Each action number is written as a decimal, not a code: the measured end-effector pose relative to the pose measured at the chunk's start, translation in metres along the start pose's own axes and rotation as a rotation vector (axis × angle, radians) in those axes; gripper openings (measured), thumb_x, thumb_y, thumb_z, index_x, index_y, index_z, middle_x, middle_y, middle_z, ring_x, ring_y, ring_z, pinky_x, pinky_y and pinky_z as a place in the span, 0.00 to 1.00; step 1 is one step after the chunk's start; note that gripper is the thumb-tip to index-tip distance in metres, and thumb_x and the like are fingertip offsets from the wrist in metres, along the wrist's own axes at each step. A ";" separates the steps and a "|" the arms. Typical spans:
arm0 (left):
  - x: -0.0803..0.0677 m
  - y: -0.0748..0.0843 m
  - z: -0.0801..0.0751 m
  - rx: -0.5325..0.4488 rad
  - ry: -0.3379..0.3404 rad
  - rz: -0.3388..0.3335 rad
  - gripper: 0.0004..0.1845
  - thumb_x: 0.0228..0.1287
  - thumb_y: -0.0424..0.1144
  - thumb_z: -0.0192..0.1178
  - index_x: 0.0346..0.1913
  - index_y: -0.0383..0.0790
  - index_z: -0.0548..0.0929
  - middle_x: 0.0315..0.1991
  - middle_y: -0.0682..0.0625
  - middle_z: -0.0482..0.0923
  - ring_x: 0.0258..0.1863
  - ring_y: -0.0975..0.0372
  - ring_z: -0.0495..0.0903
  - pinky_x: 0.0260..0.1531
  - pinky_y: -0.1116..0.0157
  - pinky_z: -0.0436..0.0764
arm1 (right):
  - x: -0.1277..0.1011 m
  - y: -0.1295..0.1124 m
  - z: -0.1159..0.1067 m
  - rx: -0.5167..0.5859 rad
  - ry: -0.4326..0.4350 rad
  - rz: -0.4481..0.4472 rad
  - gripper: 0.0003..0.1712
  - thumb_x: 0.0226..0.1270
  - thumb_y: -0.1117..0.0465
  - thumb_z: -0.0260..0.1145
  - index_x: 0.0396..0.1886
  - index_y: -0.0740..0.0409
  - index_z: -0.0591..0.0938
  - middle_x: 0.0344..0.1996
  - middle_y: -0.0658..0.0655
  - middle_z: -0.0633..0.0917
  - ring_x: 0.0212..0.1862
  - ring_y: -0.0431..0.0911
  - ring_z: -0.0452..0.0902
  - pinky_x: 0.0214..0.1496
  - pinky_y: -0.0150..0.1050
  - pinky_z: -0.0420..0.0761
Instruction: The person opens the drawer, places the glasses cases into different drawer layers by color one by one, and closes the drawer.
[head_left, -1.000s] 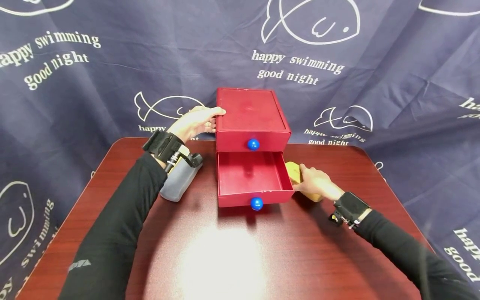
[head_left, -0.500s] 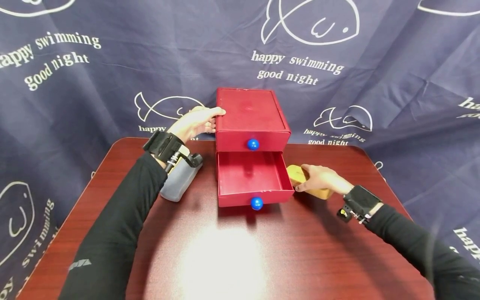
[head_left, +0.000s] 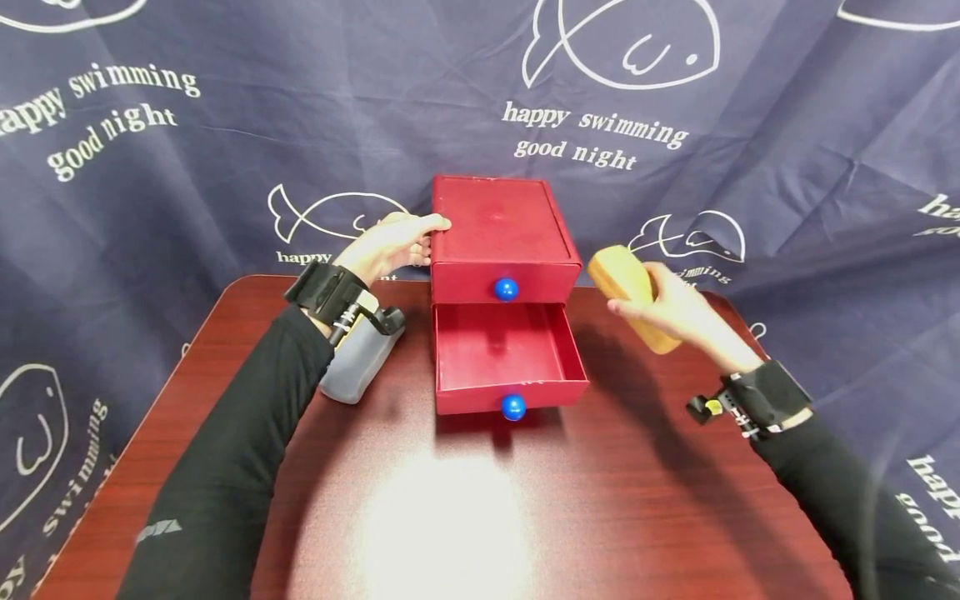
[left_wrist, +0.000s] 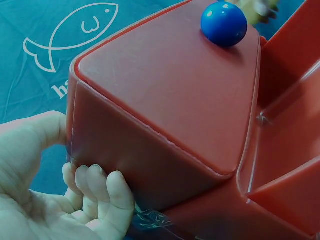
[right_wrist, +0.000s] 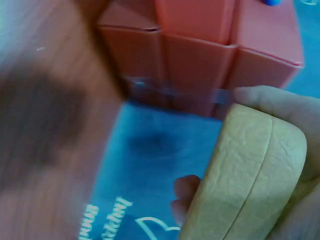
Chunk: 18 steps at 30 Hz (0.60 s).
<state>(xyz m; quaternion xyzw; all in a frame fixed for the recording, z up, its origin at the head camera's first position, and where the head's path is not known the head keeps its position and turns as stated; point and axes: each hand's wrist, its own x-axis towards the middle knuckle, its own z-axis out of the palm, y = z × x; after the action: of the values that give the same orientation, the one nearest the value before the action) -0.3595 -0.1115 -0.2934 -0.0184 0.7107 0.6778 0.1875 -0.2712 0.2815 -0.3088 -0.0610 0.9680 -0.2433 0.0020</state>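
bread loaf held up beside the red drawer box

while your left hand (head_left: 390, 244) braces the left side of the red drawer box (head_left: 501, 229), your right hand (head_left: 675, 312) holds a tan bread loaf (head_left: 630, 293) in the air, off the desk (head_left: 450, 517). the loaf hangs to the right of the box, about level with the upper drawer, tilted with one end up toward the box and apart from it. your right fingers (right_wrist: 272, 102) and thumb wrap around the loaf; the right wrist view shows them curled over its end with the red box wall beyond.

on the left, the wrist view shows your thumb (left_wrist: 40, 130) lying along the top edge of the box and your fingers (left_wrist: 107, 192) curled against its side wall, gripping it.

the lower drawer (head_left: 508, 354) stands pulled out toward you, its inside bare red, a blue knob (head_left: 513, 407) on its front. the upper drawer is pushed in, with its own blue knob (head_left: 506, 288). a grey pouch-like object (head_left: 356, 362) lies on the desk under your left wrist, just left of the box. a navy cloth (head_left: 225, 125) with white fish drawings and lettering hangs behind.
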 end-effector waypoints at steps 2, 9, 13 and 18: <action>0.000 0.000 0.000 0.002 -0.003 0.001 0.12 0.71 0.43 0.58 0.47 0.38 0.77 0.26 0.53 0.83 0.27 0.64 0.82 0.31 0.71 0.82 | -0.003 -0.006 -0.006 0.072 0.063 -0.001 0.43 0.63 0.42 0.71 0.67 0.63 0.67 0.47 0.65 0.81 0.39 0.49 0.82 0.39 0.37 0.79; 0.000 0.000 0.000 0.000 -0.008 -0.002 0.12 0.71 0.43 0.58 0.48 0.38 0.77 0.27 0.54 0.83 0.28 0.64 0.83 0.33 0.71 0.82 | -0.013 -0.032 -0.018 0.326 0.232 -0.050 0.44 0.63 0.48 0.73 0.71 0.56 0.62 0.48 0.57 0.78 0.34 0.32 0.81 0.37 0.26 0.81; 0.001 0.000 0.000 -0.009 -0.008 -0.002 0.11 0.71 0.42 0.59 0.46 0.38 0.77 0.26 0.54 0.83 0.27 0.64 0.83 0.32 0.70 0.82 | -0.024 -0.049 -0.020 0.408 0.314 -0.085 0.43 0.64 0.50 0.73 0.73 0.48 0.61 0.47 0.48 0.74 0.39 0.35 0.81 0.41 0.26 0.80; 0.001 0.000 0.000 -0.019 -0.013 -0.001 0.09 0.71 0.42 0.58 0.45 0.39 0.77 0.25 0.54 0.83 0.27 0.64 0.83 0.32 0.70 0.82 | -0.033 -0.068 -0.018 0.556 0.355 -0.231 0.43 0.63 0.59 0.72 0.73 0.42 0.61 0.50 0.47 0.75 0.45 0.41 0.81 0.43 0.28 0.82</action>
<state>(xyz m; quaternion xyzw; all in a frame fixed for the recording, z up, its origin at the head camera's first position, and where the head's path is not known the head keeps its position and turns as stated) -0.3604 -0.1114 -0.2938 -0.0160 0.7029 0.6847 0.1920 -0.2309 0.2343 -0.2611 -0.1238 0.8368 -0.5031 -0.1773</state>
